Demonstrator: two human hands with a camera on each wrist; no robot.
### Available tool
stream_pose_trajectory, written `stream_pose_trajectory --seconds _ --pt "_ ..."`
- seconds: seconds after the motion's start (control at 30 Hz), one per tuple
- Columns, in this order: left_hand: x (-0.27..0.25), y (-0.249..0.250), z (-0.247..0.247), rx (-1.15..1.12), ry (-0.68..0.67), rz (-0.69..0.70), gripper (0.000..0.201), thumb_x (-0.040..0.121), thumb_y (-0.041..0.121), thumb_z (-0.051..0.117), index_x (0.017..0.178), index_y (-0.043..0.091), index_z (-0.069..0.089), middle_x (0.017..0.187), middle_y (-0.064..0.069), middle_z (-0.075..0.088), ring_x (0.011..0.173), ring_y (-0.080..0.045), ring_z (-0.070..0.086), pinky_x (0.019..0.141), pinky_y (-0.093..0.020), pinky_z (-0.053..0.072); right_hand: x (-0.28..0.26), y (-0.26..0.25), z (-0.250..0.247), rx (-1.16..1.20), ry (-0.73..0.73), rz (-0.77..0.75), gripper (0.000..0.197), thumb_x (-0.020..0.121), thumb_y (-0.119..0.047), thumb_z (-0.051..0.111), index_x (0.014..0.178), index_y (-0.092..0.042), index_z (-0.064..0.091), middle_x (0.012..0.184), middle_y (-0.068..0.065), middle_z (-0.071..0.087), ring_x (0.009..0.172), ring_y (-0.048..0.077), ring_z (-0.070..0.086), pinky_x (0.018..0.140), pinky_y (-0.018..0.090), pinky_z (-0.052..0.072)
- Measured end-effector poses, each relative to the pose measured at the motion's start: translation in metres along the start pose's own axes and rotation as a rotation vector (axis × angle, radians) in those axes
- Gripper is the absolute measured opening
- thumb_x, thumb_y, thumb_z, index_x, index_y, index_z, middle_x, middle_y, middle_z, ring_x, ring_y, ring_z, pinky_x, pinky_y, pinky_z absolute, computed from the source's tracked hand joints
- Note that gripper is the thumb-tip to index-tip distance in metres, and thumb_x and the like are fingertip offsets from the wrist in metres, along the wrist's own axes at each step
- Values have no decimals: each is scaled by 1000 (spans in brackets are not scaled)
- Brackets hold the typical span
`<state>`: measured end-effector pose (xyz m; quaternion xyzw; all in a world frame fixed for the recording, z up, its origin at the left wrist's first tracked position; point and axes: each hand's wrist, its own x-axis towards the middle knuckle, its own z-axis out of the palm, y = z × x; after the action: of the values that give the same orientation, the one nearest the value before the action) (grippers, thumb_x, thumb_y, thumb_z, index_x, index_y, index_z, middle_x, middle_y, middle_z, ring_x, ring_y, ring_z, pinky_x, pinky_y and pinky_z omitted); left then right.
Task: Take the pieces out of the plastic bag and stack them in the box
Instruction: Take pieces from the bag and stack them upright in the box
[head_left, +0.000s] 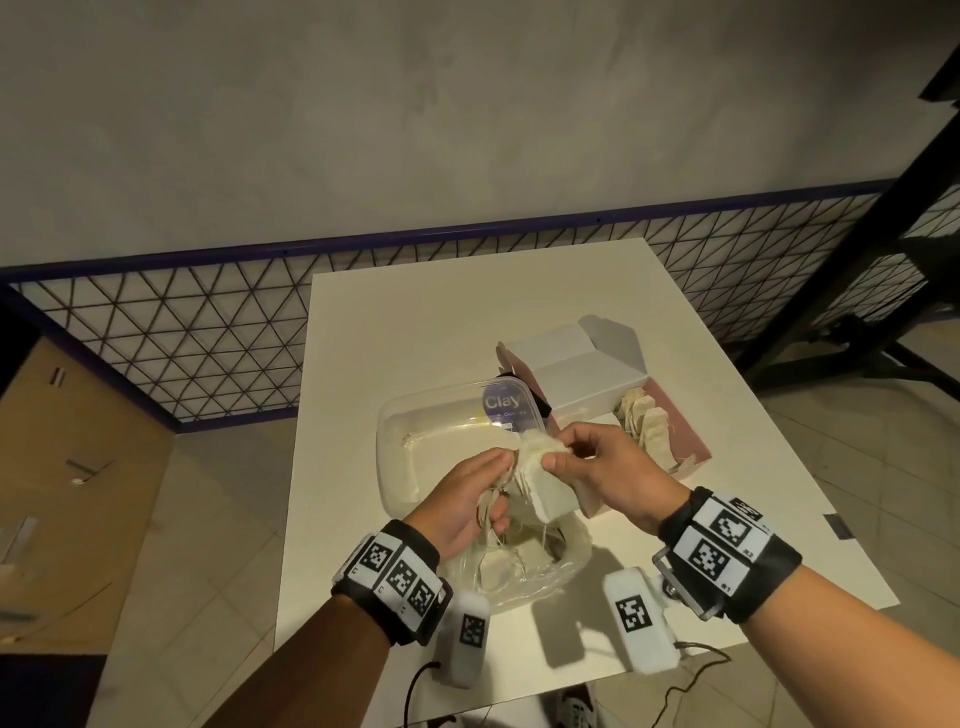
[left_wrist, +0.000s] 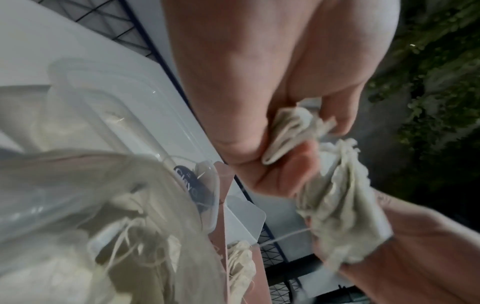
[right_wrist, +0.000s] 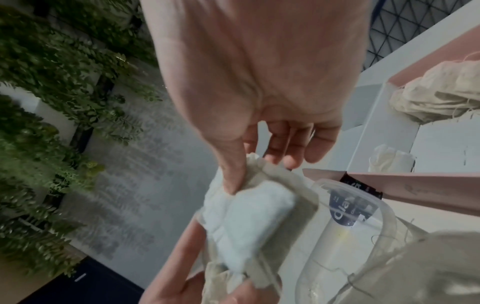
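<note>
your left hand (head_left: 470, 499) and right hand (head_left: 602, 467) both pinching one cloth piece (head_left: 540, 483) above the bag (head_left: 524, 566), clear tub (head_left: 410, 421) behind, pink box (head_left: 685, 441) of pieces right, all on the desk (head_left: 415, 322)

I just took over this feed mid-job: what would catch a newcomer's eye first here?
Both hands meet over the middle of the white table: the right hand pinches a small cream cloth pouch while the left hand holds its strings. Just below them lies the plastic bag with more pouches, and to the right the pink box already holds a row of them.
</note>
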<state>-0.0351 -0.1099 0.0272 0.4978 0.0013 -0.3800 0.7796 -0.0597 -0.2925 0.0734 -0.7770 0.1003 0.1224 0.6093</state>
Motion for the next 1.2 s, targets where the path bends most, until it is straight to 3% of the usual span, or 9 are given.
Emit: stream_pose_trajectory --seconds 0.1,0.2,0.37,0.47,0.7,0.87,0.93,1.03,1.2 --pt "0 -1 -4 -224 51 -21 33 89 35 48 105 7 58 80 -6 58 54 -13 46 47 -24 39 1 2 -9 5 73 -20 7 81 -12 70 81 -8 65 84 18 66 75 25 58 71 39 47" --pt "-1 1 -4 -356 116 -15 28 77 19 50 102 6 56 86 -10 53 66 -19 48 57 -31 39 1 1 -14 36 125 -60 7 81 -9 69 78 -9 63 78 11 64 74 22 58 69 30 48" --pt "1 -2 -4 -224 193 -13 33 88 -16 30 102 3 54 92 -16 53 85 -29 56 74 -38 52 2 8 -12 -20 175 -64 14 81 -13 72 82 -2 63 76 26 63 64 34 57 65 50 48" --pt "1 -4 -6 -107 172 13 29 88 -18 41 98 5 54 89 -14 58 88 -29 60 83 -41 52 2 14 -11 -52 166 -61 10 80 -11 72 84 -5 66 76 15 67 68 26 60 67 39 48" --pt "8 0 -5 86 236 -38 26 85 -15 44 91 8 55 82 -11 49 67 -19 55 63 -35 58 18 32 -49 -262 113 -30 10 80 -16 73 84 -7 70 79 7 68 72 14 56 72 29 46" --pt "26 -2 17 695 251 -52 20 89 30 61 79 18 49 73 0 50 58 -13 48 47 -20 40 55 40 -97 -436 194 5 15 74 -16 78 82 -9 67 87 0 58 78 17 52 70 22 37" --pt "39 -9 30 1037 181 29 21 87 37 62 81 22 49 82 4 56 61 -10 50 54 -20 38 70 42 -107 -468 185 38 15 73 -15 78 81 -13 65 79 -7 53 72 14 47 63 18 34" --pt "56 -20 52 1374 32 51 15 88 36 60 98 25 57 100 2 64 81 -17 58 68 -25 44 93 55 -115 -572 88 55 16 73 -16 79 85 -10 71 86 -4 59 83 14 50 75 20 37" --pt "85 -41 70 1684 -157 -87 47 93 41 48 138 31 41 132 -4 58 118 -28 54 96 -37 44 124 86 -105 -679 -6 166 15 74 -24 79 85 -18 72 95 -2 62 92 16 59 87 24 45"
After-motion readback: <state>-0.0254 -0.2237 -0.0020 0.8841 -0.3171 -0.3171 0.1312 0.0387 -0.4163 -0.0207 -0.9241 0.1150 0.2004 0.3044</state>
